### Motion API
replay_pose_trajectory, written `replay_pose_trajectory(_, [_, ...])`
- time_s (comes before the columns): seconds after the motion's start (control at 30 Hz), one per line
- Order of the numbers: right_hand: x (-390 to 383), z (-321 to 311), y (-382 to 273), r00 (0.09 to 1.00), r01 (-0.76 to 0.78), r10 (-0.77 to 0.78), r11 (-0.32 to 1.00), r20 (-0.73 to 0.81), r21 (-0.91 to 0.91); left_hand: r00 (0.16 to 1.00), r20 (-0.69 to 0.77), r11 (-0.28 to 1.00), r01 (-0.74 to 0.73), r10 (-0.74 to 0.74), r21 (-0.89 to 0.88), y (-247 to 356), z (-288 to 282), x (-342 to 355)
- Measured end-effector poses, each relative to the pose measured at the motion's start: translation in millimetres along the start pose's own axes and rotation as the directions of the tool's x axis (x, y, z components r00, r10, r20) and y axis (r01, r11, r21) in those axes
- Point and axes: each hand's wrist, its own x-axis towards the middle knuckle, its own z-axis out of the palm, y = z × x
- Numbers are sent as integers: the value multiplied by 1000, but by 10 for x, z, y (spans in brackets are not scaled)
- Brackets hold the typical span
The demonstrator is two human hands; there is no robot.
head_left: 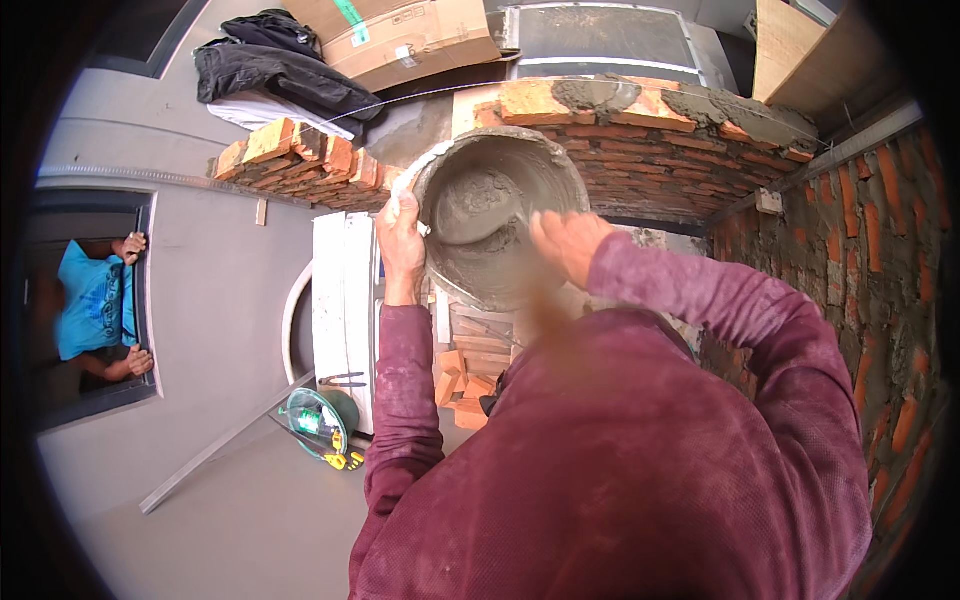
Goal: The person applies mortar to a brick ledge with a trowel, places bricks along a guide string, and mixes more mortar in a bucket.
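Note:
A round bucket (568, 180), its walls caked in grey, is tilted so that its mouth faces me. Wet mortar (478, 192) lies inside it. At the bucket's left rim my left hand (402, 240) is closed on the edge. My right hand (572, 246) is closed at the right side of the mouth, around what looks like the handle of a trowel (492, 232); the blade, smeared with mortar, sits in the mix. Most of that handle is hidden by my fingers, and a brown blur shows just below them.
Behind the bucket runs a low brick wall (640, 150) with fresh mortar (740, 112) on top and a string above. Another brick wall (880, 270) rises at right. Loose bricks (462, 385) and a green bucket (322, 418) stand below. Someone in a blue shirt (95, 300) leans at the left window.

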Motion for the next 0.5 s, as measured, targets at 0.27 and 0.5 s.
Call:
replay_pose_trajectory(0.27, [220, -401, -130, 993, -64, 53, 993, -108, -101, 992, -76, 993, -105, 100, -60, 192, -374, 3])
replay_pose_trajectory(0.5, [160, -369, -217, 996, 89, -87, 981, 19, -173, 982, -171, 996, -83, 74, -43, 40, -607, 94])
